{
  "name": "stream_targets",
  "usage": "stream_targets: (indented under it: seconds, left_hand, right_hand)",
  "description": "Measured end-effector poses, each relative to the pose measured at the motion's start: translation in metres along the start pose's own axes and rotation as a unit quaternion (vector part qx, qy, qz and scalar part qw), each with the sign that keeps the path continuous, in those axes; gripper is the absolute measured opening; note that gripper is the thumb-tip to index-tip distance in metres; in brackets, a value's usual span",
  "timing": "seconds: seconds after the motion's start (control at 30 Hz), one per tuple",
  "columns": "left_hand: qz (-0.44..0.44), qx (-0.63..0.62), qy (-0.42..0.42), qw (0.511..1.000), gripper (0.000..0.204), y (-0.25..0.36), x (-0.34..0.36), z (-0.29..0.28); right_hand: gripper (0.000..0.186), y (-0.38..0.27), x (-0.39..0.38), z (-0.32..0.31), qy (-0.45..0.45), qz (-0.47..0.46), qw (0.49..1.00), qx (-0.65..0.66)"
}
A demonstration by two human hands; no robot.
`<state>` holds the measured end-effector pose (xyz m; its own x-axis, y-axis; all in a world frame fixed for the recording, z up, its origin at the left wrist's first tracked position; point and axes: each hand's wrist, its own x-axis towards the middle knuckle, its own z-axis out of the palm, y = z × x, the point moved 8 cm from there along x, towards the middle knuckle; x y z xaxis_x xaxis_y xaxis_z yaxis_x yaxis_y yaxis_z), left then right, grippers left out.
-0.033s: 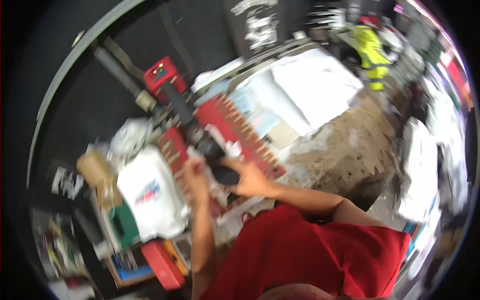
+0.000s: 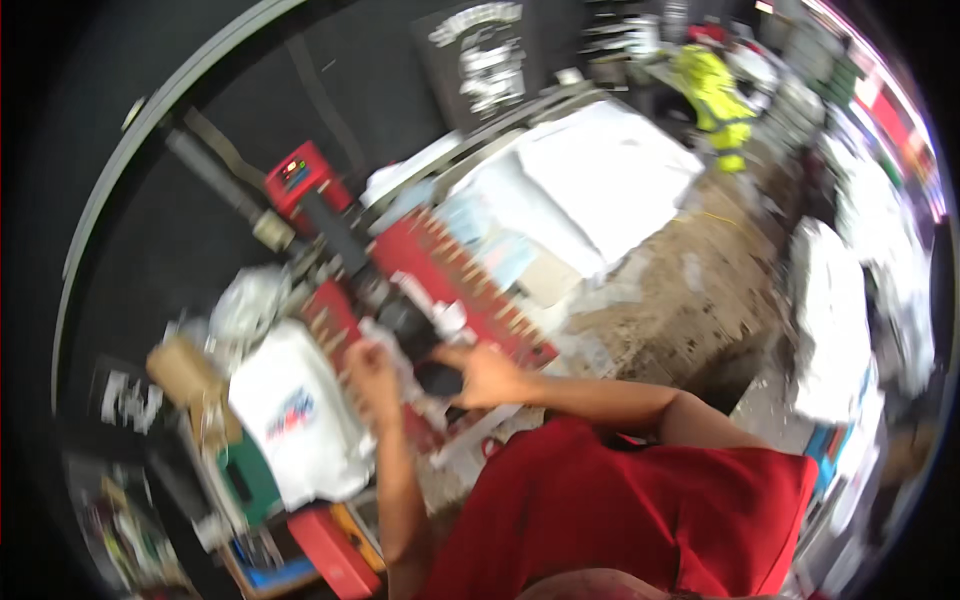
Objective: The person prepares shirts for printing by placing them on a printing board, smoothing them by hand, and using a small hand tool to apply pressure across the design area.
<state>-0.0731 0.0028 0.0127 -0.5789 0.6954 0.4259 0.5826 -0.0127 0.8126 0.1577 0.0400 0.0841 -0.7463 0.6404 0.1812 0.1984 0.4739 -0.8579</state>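
My right hand curls its thumb and fingers round a dark, rounded object, whose exact kind is blurred. Just to its left, my left hand has bent fingers close together beside crumpled white paper. Whatever those fingers hold, if anything, is too smeared to make out. Beyond both hands stands a press-like machine with a black rounded part, a dark arm and a red control box with small lights. Red panels with rows of brass-coloured pieces flank it.
White sheets cover the far bench beside a worn brown surface. On the left lie a white printed garment, a cardboard box, a green case and a red box. White bundles are stacked at right.
The whole view has shifted slightly, with the bench and machine sitting a little further left. Both hands keep about the same place by the machine.
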Motion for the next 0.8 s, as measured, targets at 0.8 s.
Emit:
stream_targets:
  seconds: [0.8]
  left_hand:
    - [-0.184, 0.064, 0.035, 0.980, 0.060, 0.013, 0.014, 0.052]
  right_hand:
    - [0.063, 0.087, -0.024, 0.105, -0.050, -0.170, 0.984, -0.023]
